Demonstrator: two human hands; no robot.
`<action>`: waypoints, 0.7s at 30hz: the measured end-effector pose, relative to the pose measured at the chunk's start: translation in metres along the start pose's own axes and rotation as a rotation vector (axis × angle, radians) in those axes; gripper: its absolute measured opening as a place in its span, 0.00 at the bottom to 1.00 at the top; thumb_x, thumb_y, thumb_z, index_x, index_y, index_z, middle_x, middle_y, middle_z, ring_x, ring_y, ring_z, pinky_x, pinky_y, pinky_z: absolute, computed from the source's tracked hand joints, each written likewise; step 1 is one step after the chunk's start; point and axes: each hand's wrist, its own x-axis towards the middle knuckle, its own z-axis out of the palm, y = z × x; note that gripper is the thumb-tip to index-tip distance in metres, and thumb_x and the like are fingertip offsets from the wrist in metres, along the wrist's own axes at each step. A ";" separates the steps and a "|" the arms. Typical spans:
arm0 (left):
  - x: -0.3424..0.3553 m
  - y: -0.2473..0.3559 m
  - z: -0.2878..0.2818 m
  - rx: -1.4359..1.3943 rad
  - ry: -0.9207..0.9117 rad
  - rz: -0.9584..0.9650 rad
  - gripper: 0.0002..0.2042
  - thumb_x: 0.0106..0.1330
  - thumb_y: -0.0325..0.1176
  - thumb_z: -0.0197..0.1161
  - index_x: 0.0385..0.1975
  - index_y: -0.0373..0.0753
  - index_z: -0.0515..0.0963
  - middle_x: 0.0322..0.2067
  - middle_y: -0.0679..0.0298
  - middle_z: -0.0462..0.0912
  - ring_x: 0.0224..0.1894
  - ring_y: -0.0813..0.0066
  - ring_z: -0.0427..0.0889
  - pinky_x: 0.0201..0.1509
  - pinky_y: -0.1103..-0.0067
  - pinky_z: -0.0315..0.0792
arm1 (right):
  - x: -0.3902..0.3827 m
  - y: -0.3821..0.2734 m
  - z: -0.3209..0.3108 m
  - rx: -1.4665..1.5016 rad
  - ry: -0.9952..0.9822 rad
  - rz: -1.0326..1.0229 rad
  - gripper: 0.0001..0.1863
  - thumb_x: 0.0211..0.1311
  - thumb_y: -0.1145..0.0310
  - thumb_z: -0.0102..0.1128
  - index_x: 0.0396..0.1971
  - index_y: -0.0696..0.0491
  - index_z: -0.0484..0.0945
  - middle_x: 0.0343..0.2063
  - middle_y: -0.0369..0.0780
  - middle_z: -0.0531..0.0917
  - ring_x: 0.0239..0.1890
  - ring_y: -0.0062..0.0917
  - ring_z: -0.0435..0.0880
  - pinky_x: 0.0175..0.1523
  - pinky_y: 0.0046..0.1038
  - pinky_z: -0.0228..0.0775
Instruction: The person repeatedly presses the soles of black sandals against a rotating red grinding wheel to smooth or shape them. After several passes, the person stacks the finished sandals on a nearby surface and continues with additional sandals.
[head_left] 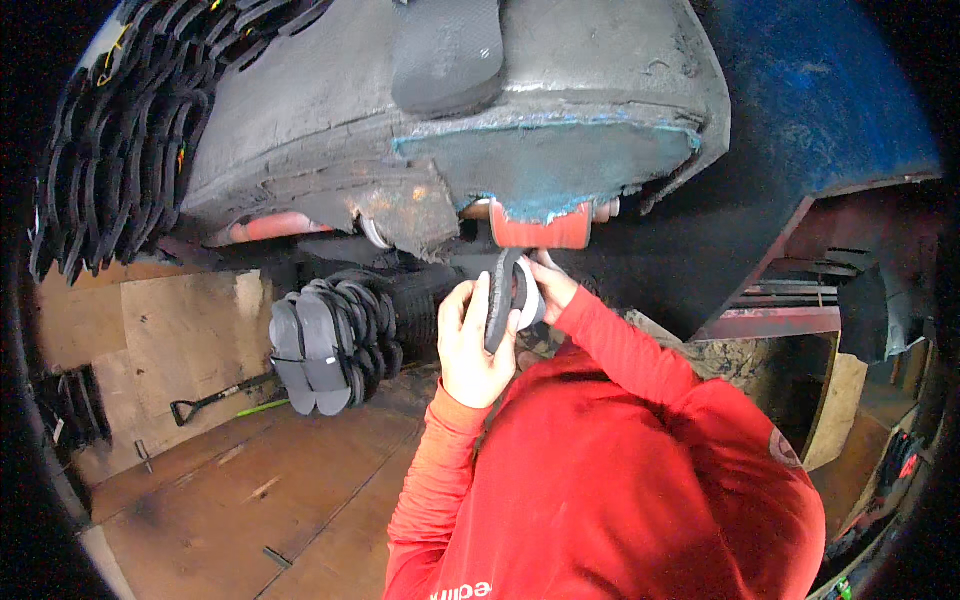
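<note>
Between my two hands a dark slide sandal (498,312) stands on edge, with a pale band on its right side. My left hand (472,350) is closed on its near left part, fingers along the sole and thumb on the other side. My right hand (553,285) grips it from the right at the upper end; some of those fingers are hidden behind it. Just above the sandal's upper end is an orange-red sanding belt or roller (545,229). I cannot tell whether the two touch.
A grey, dust-covered machine housing (300,130) with a torn cloth flap (560,165) spans the top. One dark sandal (448,60) lies on it. Sandals are stacked at the upper left (120,170) and hang in a bundle (310,350). A blue panel (830,90) stands right.
</note>
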 end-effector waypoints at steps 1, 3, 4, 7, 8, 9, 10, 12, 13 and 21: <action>0.005 0.000 0.003 -0.024 -0.011 0.027 0.25 0.64 0.29 0.67 0.60 0.28 0.73 0.55 0.41 0.78 0.57 0.46 0.80 0.62 0.65 0.73 | -0.005 0.000 0.002 -0.002 0.002 0.000 0.40 0.72 0.68 0.59 0.71 0.33 0.42 0.57 0.45 0.76 0.55 0.38 0.82 0.55 0.44 0.82; 0.009 0.001 0.007 -0.112 -0.025 0.030 0.23 0.67 0.31 0.65 0.60 0.27 0.72 0.55 0.41 0.79 0.56 0.48 0.82 0.60 0.66 0.75 | -0.015 -0.003 0.005 -0.039 0.028 0.008 0.37 0.72 0.66 0.59 0.71 0.38 0.45 0.56 0.44 0.78 0.54 0.37 0.83 0.54 0.43 0.82; 0.009 0.001 0.009 -0.094 -0.048 -0.029 0.23 0.67 0.31 0.65 0.59 0.27 0.73 0.54 0.41 0.80 0.55 0.48 0.83 0.59 0.67 0.76 | -0.019 -0.005 0.006 -0.043 0.032 0.008 0.35 0.72 0.65 0.59 0.70 0.40 0.47 0.55 0.44 0.79 0.53 0.36 0.84 0.54 0.43 0.82; 0.011 0.004 0.018 -0.054 -0.088 -0.111 0.22 0.69 0.33 0.64 0.58 0.27 0.74 0.49 0.41 0.82 0.51 0.49 0.85 0.56 0.68 0.77 | -0.032 -0.010 0.005 -0.004 0.053 0.099 0.25 0.72 0.60 0.59 0.63 0.50 0.64 0.52 0.42 0.82 0.52 0.32 0.85 0.54 0.41 0.82; 0.014 0.005 0.022 -0.048 -0.083 -0.117 0.21 0.69 0.34 0.64 0.57 0.27 0.74 0.48 0.41 0.83 0.51 0.50 0.86 0.55 0.68 0.78 | -0.036 -0.010 0.004 0.011 0.019 0.103 0.23 0.72 0.59 0.59 0.61 0.51 0.68 0.51 0.41 0.83 0.52 0.32 0.85 0.55 0.41 0.81; 0.018 0.006 0.025 -0.050 -0.054 -0.102 0.21 0.69 0.34 0.64 0.56 0.27 0.75 0.46 0.42 0.84 0.50 0.51 0.86 0.54 0.69 0.78 | -0.040 -0.012 0.002 0.023 0.073 0.123 0.22 0.72 0.57 0.58 0.61 0.50 0.70 0.52 0.40 0.83 0.52 0.31 0.85 0.55 0.41 0.81; 0.023 0.007 0.029 -0.086 -0.117 -0.179 0.20 0.69 0.34 0.64 0.56 0.27 0.76 0.45 0.42 0.84 0.49 0.52 0.87 0.53 0.69 0.78 | -0.046 -0.012 -0.001 0.035 0.103 0.126 0.22 0.72 0.55 0.57 0.60 0.49 0.72 0.52 0.39 0.83 0.52 0.31 0.85 0.55 0.42 0.80; 0.034 0.009 0.035 -0.171 -0.181 -0.299 0.19 0.69 0.35 0.64 0.54 0.28 0.77 0.43 0.43 0.85 0.47 0.55 0.88 0.50 0.70 0.79 | -0.056 -0.015 -0.004 0.057 0.151 0.133 0.22 0.73 0.51 0.54 0.59 0.47 0.76 0.52 0.38 0.84 0.53 0.31 0.84 0.55 0.43 0.80; 0.038 0.011 0.036 -0.169 -0.169 -0.295 0.17 0.69 0.35 0.64 0.52 0.29 0.78 0.40 0.44 0.86 0.43 0.57 0.89 0.46 0.71 0.79 | -0.061 -0.017 -0.005 0.092 0.224 0.173 0.22 0.73 0.50 0.53 0.60 0.46 0.75 0.52 0.37 0.84 0.53 0.30 0.84 0.55 0.42 0.80; 0.009 0.033 0.004 -0.134 -0.095 -0.256 0.19 0.68 0.29 0.64 0.56 0.28 0.76 0.47 0.43 0.85 0.50 0.57 0.87 0.54 0.71 0.78 | -0.057 -0.019 0.022 -0.072 0.221 0.070 0.22 0.72 0.52 0.56 0.61 0.46 0.75 0.53 0.38 0.84 0.53 0.30 0.84 0.58 0.42 0.77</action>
